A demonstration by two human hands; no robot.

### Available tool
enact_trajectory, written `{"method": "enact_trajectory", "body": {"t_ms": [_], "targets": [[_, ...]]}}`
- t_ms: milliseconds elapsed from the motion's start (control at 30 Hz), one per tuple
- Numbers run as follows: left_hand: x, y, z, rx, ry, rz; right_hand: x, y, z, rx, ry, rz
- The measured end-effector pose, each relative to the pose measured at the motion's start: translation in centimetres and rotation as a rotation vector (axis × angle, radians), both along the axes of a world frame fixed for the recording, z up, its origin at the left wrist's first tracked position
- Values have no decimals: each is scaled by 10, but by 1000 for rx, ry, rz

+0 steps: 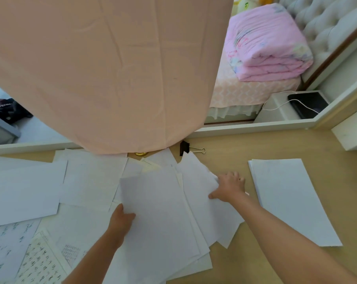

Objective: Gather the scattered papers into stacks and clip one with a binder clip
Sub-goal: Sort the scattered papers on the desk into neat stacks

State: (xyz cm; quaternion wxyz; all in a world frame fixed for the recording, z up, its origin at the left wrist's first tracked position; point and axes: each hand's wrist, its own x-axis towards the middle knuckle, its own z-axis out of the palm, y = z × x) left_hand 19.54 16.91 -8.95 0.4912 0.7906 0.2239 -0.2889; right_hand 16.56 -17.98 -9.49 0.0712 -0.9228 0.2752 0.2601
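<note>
**Desk:** What do the hands have?

**Photographer:** The left hand [121, 220] pinches the near-left edge of a loose sheaf of papers [163, 212], thumb on top. The right hand [229, 188] grips the sheaf's right edge, thumb over the sheets and fingers curled at the far side. Neither holds anything else.

**Desk:** What might go wrong?

**Photographer:** The sheets are fanned, with corners splaying near-right. Squared hastily, I judge, the lower ones could slip out or crease. The sheaf also overlaps the scattered papers [26, 189] at left, which may drag along.

**Desk:** And how do things lie?

**Photographer:** The sheaf's long axis runs near to far, its far end tilted left. The binder clip [185, 148] lies just beyond it at the far edge of the desk [245, 152]. Its black body is to the left, its wire handles point right, and its long axis runs left to right. A squared stack [290, 199] rests apart, right of the right hand.
</note>
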Motion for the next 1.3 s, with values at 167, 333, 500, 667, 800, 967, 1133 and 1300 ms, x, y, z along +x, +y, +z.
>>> {"method": "enact_trajectory", "body": {"t_ms": [167, 333, 500, 667, 800, 967, 1133, 1300], "targets": [[-2, -1, -4, 5, 3, 26, 6, 8, 34, 268, -210, -86], [-5, -2, -1, -46, 10, 40, 20, 53, 97, 263, -291, 132], [-9, 11, 8, -145, 12, 19, 24, 115, 169, 586, -397, 202], [-14, 43, 10, -307, 74, 14, 17, 154, 186, 1254, -443, -165], [-21, 66, 19, -472, 141, 55, 7, 163, 146, 1285, -433, -415], [-18, 94, 4, -393, 214, 84, -28, 168, 66, 770, -253, -328], [-24, 94, 10, -366, 181, 21, -50, 196, 30, 701, -244, -350], [-23, 97, 5, -246, -54, -55, -48, 221, 15, 602, -239, -325]]}}
